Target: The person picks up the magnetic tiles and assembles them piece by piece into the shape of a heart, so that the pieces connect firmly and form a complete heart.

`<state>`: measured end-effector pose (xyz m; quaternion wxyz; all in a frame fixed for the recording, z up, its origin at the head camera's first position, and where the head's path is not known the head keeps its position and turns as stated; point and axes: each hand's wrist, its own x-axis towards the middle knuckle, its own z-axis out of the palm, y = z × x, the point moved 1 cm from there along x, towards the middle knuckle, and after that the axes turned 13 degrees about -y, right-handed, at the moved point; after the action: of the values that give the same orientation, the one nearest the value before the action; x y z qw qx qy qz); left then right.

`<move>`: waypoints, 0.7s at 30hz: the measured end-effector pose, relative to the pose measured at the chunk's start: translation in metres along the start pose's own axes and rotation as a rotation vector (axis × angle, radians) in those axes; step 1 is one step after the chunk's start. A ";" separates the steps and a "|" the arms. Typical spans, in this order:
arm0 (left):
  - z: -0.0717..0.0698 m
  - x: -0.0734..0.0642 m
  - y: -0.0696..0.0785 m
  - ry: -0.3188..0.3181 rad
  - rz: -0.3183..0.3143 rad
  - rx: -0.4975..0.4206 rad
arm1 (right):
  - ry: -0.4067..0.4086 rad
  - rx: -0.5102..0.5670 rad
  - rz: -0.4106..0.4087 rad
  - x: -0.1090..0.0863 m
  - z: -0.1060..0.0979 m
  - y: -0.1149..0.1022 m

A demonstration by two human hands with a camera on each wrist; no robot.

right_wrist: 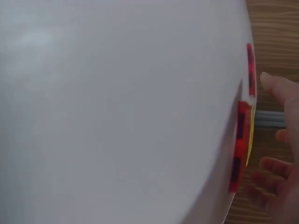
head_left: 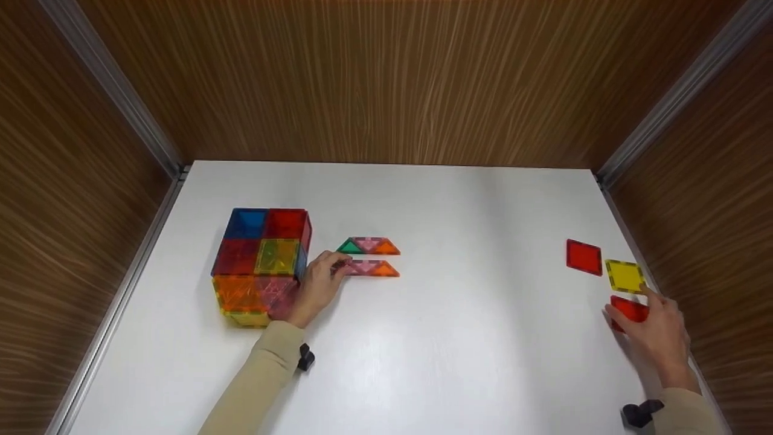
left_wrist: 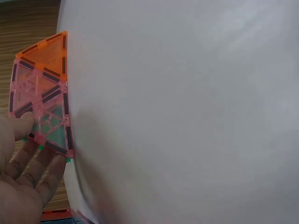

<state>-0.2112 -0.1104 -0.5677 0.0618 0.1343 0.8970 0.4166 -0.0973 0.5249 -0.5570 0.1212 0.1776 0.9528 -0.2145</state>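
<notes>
My left hand (head_left: pixel 320 284) pinches the near end of a strip of magnetic tiles, thumb on top and fingers at its end. Pink tiles (head_left: pixel 365 267) and an orange triangle (head_left: pixel 386 270) form that strip; green shows beneath the pink near the thumb in the left wrist view. Just beyond lies a matching strip with a green triangle (head_left: pixel 349 246). My right hand (head_left: pixel 661 329) hovers over a red square tile (head_left: pixel 628 310), thumb and fingers spread to either side. A yellow square tile (head_left: pixel 625 276) is at its index fingertip; whether they touch, I cannot tell.
A block of coloured magnetic tiles (head_left: pixel 250 257) stands left of my left hand, very close to it. Another red square tile (head_left: pixel 584 257) lies left of the yellow one. Wood-grain walls (head_left: pixel 386 84) enclose the white table (head_left: pixel 459 338).
</notes>
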 end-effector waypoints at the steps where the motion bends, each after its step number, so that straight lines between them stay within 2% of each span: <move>1: 0.000 0.000 0.000 -0.004 0.000 -0.002 | -0.003 0.002 0.011 0.001 0.000 0.003; 8: 0.000 -0.001 0.000 -0.014 0.042 -0.019 | -0.033 -0.062 0.027 0.006 0.000 0.009; 11: -0.001 -0.003 0.000 -0.021 0.037 -0.020 | -0.039 -0.081 0.031 0.008 0.000 0.007; 17: -0.001 -0.006 0.001 -0.042 0.018 -0.018 | -0.062 -0.063 0.046 0.010 0.001 0.006; 21: -0.001 -0.007 0.001 -0.052 0.023 -0.018 | -0.040 -0.031 0.020 0.009 0.001 0.006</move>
<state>-0.2045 -0.1119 -0.5663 0.0817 0.1547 0.8896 0.4219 -0.1031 0.5324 -0.5629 0.1453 0.1811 0.9515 -0.2019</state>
